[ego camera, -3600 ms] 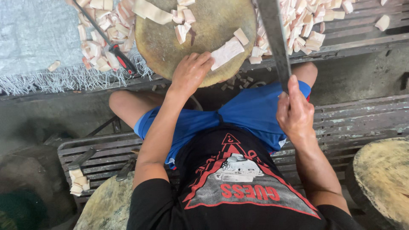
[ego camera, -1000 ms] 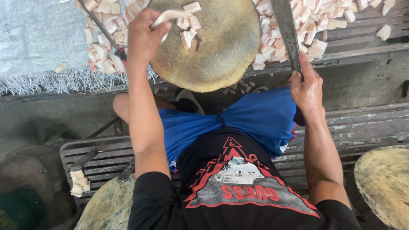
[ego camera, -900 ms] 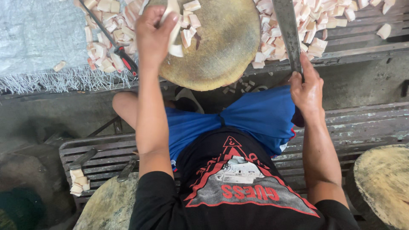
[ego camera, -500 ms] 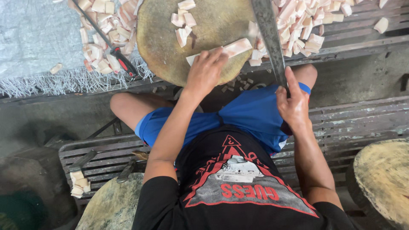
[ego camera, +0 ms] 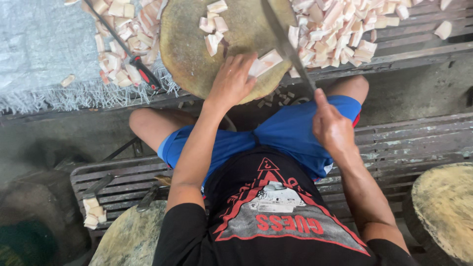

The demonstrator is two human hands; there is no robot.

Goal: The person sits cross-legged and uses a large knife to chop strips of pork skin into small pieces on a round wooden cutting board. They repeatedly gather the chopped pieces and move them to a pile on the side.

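A slatted counter (ego camera: 423, 39) runs across the top of the view, and on its left part lies a pale woven sheet (ego camera: 39, 44) with a frayed lower edge; a second slatted bench (ego camera: 419, 143) carries the seated person, whose blue shorts (ego camera: 281, 135) and black printed shirt (ego camera: 276, 216) fill the lower middle; a round wooden chopping block (ego camera: 207, 54) stands on the counter straight ahead, its near edge overhanging toward the knees; two more round blocks show, one at the lower right (ego camera: 446, 212) and one at the lower left (ego camera: 130, 236); a heap of pale cut pieces (ego camera: 340, 29) with pinkish edges lies to the right of the block, and another heap (ego camera: 125, 34) to its left on the sheet; a long knife blade (ego camera: 286, 42) slants from the top of the view down over the block's right side; the right hand (ego camera: 332, 128) is closed round its handle, fingers wrapped tight; the left hand (ego camera: 231, 81) rests on the near right part of the block, fingers bent and pressing down on a pale strip (ego camera: 266, 61) that lies just beside the blade; a tool with a red and black handle (ego camera: 140, 69) lies across the left heap; a few cut pieces (ego camera: 214, 27) sit near the block's middle; a small stack of pieces (ego camera: 92, 212) rests on the bench at the lower left.
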